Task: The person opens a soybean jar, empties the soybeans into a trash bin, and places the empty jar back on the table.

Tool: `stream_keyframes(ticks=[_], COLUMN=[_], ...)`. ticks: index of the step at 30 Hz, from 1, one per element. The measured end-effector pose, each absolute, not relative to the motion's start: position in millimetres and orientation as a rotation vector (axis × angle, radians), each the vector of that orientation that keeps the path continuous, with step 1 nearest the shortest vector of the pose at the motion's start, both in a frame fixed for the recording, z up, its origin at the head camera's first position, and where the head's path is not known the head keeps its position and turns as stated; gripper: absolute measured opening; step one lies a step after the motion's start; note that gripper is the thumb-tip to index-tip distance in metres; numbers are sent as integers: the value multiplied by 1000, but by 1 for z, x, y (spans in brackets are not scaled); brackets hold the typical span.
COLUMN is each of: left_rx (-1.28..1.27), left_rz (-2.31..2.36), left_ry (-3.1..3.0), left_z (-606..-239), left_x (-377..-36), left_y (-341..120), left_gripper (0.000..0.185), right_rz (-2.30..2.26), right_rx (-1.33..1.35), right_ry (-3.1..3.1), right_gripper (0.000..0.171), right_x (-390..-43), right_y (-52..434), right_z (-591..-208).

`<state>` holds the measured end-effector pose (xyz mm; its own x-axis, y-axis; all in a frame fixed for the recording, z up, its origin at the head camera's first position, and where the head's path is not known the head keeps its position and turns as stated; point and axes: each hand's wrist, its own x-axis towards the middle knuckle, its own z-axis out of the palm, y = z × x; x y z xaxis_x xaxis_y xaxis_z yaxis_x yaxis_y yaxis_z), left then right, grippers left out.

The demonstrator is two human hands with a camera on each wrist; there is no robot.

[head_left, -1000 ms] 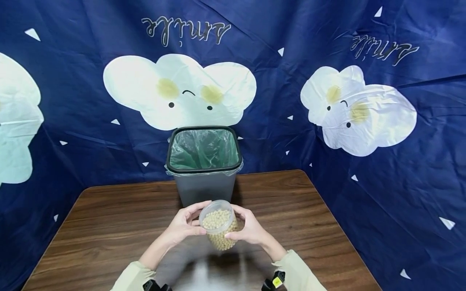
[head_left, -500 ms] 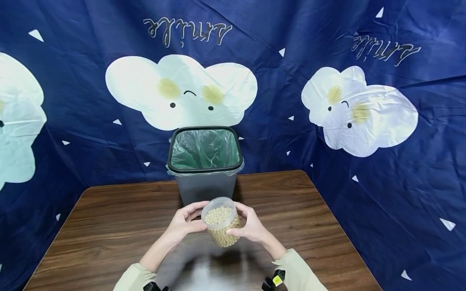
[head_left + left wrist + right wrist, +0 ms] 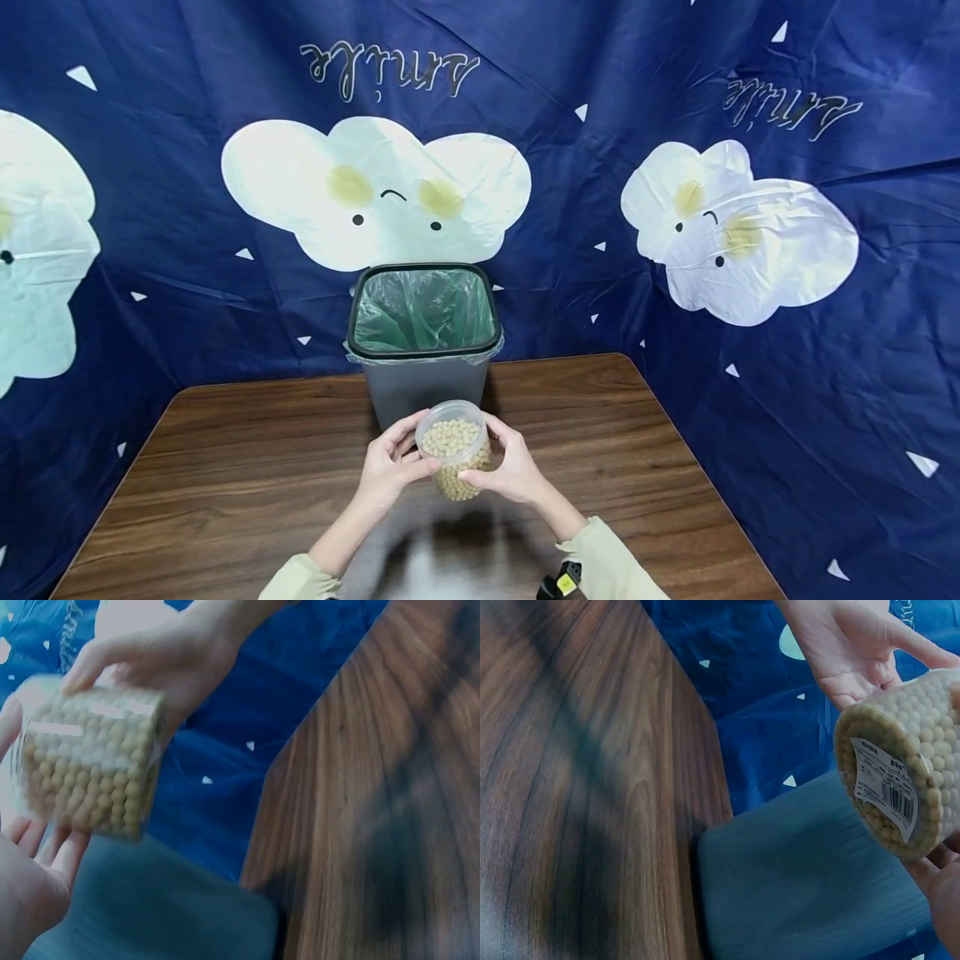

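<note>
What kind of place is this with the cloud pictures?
Probably a small set made for filming, not a real kitchen. A dark blue cloth printed with smiling clouds hangs all around a wooden table. On it stands a grey bin with a green liner, behind a clear tub of soybeans.

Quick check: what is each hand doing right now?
Left hand: fingers curled round the jar of beans, holding it.
Right hand: grips the same jar from the other side.
</note>
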<state>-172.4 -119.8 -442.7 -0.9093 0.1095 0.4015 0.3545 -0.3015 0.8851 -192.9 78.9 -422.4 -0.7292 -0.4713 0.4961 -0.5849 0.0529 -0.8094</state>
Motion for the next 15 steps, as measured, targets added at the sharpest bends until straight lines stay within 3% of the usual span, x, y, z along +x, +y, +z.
stream_keyframes(ticks=[5, 15], left_rx=[-489, -1019], left_rz=[-2350, -2442], left_ry=[-1771, -1863], left_z=[-439, -440], left_x=[-168, -181], left_y=[-116, -145], left_gripper=[65, 63], right_rz=[1782, 1839], right_rx=[1100, 1297], right_ry=[-2208, -2215], right_gripper=[70, 69], right_x=[-192, -205], right_y=[77, 86], right_z=[-420, -443])
